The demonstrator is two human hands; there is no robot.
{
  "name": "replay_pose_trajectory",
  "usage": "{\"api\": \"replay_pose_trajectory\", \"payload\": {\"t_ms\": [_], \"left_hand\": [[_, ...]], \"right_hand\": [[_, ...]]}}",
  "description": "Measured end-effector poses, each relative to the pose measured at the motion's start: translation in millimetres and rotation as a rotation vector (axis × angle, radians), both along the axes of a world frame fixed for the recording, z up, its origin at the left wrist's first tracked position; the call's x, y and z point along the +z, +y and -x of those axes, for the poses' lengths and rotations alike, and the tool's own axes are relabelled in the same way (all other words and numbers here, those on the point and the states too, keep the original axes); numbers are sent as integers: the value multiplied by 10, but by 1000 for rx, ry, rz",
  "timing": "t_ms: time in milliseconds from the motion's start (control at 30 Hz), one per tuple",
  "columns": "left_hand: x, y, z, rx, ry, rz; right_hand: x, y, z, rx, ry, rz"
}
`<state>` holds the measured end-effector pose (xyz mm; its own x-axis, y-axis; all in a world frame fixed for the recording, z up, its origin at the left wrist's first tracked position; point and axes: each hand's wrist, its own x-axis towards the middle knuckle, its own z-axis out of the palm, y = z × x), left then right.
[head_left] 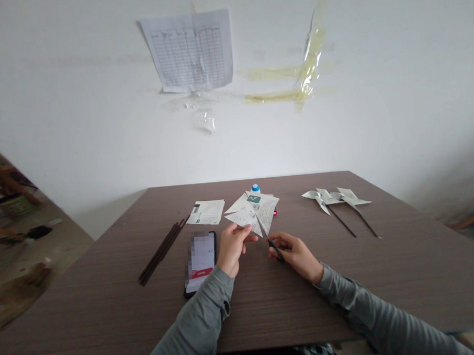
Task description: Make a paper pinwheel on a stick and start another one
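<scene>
A square of printed paper (266, 208) with slits cut in from its corners is held up over the table's middle. My left hand (235, 245) pinches its lower left edge between thumb and fingers. In my right hand (294, 252) is a pair of scissors (272, 243), fingers wrapped round the black handles. The blades point up and away from me and lie at the paper's lower right part, reaching toward its centre. Behind the paper shows a blue and white cap (255, 188); the rest of that item is hidden.
Left on the brown table (383, 286) lie a phone (201, 260), a bundle of dark sticks (162, 253) and a stack of paper squares (206, 212). Two paper pinwheels (323, 199) on sticks lie to the right. A white wall (101, 126) rises behind the far edge.
</scene>
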<state>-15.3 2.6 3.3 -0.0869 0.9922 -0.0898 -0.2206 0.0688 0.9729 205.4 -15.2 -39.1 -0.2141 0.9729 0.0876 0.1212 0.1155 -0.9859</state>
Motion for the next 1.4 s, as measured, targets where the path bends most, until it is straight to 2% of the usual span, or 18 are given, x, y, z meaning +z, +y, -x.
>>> {"api": "replay_pose_trajectory", "payload": {"t_ms": [267,533,600,700,833,933,1200,1400], "left_hand": [[-7,48,35,70,-6,-13],[43,51,67,116,23,-19],[48,53,67,117,39,0],[40,62,69,98,69,21],[23,70,77,21,113,41],[24,65,80,-40,146,50],[32,55,64,-164,171,86],[30,33,53,-198,167,103]], "right_hand": [[97,-62,-25,34,-36,-17],[184,-49,-137,4,-130,-190],[156,-20,-173,-41,-112,-206],[73,68,-227,-193,-72,-227],[-48,218,-304,-412,-58,-276],[-118,300,-351,-506,-44,-294],[-258,418,-387,-514,-52,-255],[-242,461,-405,-467,-88,-231]]}}
